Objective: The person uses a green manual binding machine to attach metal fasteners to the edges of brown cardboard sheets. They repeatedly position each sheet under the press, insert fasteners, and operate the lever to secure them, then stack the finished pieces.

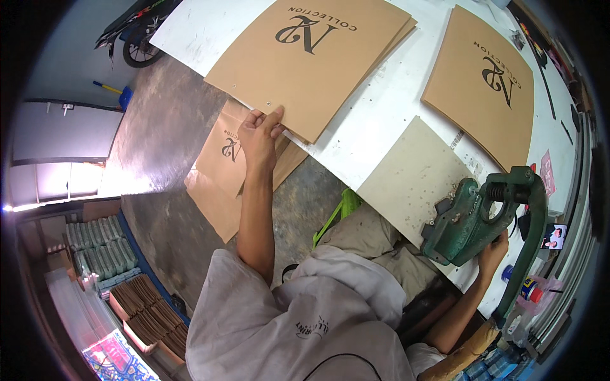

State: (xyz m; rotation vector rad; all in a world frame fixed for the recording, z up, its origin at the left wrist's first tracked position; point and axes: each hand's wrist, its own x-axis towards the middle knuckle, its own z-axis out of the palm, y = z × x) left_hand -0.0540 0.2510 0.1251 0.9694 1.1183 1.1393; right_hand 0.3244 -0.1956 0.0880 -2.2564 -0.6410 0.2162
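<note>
My left hand (260,136) pinches the near edge of a flat brown paper bag (305,70), thumb on top and fingers curled at the edge. The bag lies on a stack at the far middle of the table, with dark printing and two small metal eyelets near the held edge. At the right, a green cast-metal hand press (460,222) with a long curved lever (539,241) stands at the near edge of the table. My right hand (492,255) is close behind the press, and its fingers are mostly hidden by the press and its frame.
Another stack of brown bags (480,82) lies at the far right. A grey board (413,178) sits under the press. More bags (219,149) are low beyond the table's left edge. A phone (554,236) and a blue can with a red cap (530,291) are at the right.
</note>
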